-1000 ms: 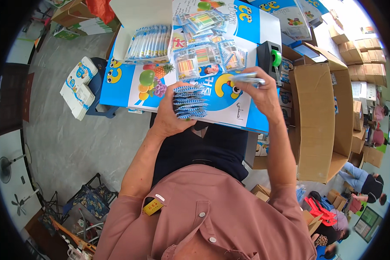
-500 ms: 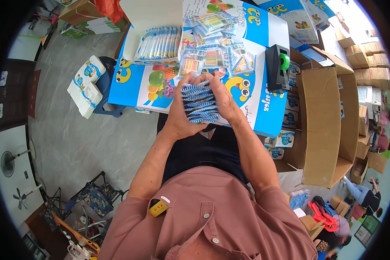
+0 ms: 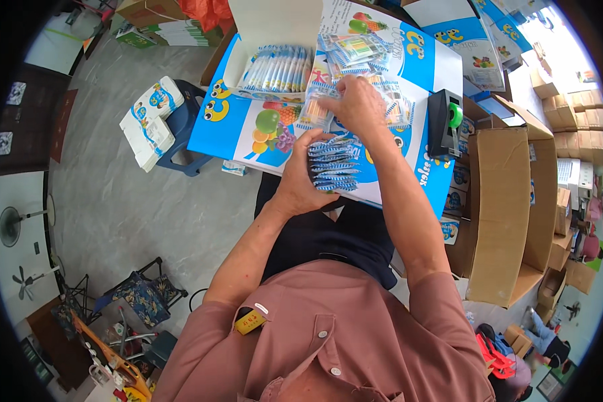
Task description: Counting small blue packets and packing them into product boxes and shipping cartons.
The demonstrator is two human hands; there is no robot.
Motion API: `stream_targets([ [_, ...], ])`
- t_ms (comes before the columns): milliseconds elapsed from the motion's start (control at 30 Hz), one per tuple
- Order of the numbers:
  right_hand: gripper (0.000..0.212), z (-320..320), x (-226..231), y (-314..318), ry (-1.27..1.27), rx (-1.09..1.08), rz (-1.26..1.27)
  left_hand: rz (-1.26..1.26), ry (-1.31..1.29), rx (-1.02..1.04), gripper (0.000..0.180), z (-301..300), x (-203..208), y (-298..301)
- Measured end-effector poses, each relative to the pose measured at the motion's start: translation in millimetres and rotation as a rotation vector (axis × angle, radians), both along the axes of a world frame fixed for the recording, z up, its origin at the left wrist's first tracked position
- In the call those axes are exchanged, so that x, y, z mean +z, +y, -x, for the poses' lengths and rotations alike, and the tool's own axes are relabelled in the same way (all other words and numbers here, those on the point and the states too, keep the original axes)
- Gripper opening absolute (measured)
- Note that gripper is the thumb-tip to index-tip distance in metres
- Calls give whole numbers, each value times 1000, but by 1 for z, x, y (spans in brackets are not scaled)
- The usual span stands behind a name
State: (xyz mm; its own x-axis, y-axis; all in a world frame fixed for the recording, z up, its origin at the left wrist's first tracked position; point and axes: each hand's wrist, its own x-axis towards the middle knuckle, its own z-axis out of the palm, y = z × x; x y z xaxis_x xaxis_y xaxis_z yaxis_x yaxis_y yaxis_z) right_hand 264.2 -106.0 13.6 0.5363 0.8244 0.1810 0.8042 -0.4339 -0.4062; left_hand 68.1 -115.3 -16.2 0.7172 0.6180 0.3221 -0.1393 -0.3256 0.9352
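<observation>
My left hand [image 3: 296,175] is closed round a stack of small clear packets [image 3: 333,164] with blue striped edges, held over the near edge of the table. Beyond it, my right hand [image 3: 360,107] reaches over loose packets [image 3: 318,110] of the same kind, its thumb and forefinger apart above one of them. The tips of its other fingers are hidden. Thin coloured sticks show through the loose packets. Left of them stands an open white box [image 3: 271,96] with a row of upright packets [image 3: 277,69] inside.
Printed blue and white cardboard [image 3: 211,137] covers the table. A black tape dispenser [image 3: 443,127] with green tape stands at its right. Brown cartons [image 3: 509,214] are beside it. On the left, flattened white boxes [image 3: 151,120] lie on a blue stool [image 3: 184,144].
My right hand has left the stack and moved forward to the loose packets. My left hand keeps the stack alone. The whole view has shifted slightly.
</observation>
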Motion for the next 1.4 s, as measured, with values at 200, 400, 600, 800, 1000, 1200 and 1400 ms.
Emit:
stream_targets([
  [200, 44, -12, -7, -1, 375, -20, -98, 70, 79, -38, 99, 3, -5, 3],
  [400, 34, -8, 5, 15, 267, -62, 148, 131, 82, -49, 96, 2, -2, 3],
  [600, 15, -21, 23, -43, 676, 319, -255, -164, 120, -12, 93, 2, 0, 9],
  [800, 9, -23, 16, -73, 1088, 516, -377, -208, 158, -30, 94, 6, -1, 12],
  [1000, 18, 7, -25, -70, 1339, 351, -473, -324, 100, 96, 123, -5, 2, 7],
  [1200, 63, 45, -12, -78, 1643, 49, -443, 122, 21, -33, 151, -8, -4, 5],
  [1400, 76, 46, -18, -94, 1696, 30, -439, 62, 55, 80, 152, -14, 9, -3],
])
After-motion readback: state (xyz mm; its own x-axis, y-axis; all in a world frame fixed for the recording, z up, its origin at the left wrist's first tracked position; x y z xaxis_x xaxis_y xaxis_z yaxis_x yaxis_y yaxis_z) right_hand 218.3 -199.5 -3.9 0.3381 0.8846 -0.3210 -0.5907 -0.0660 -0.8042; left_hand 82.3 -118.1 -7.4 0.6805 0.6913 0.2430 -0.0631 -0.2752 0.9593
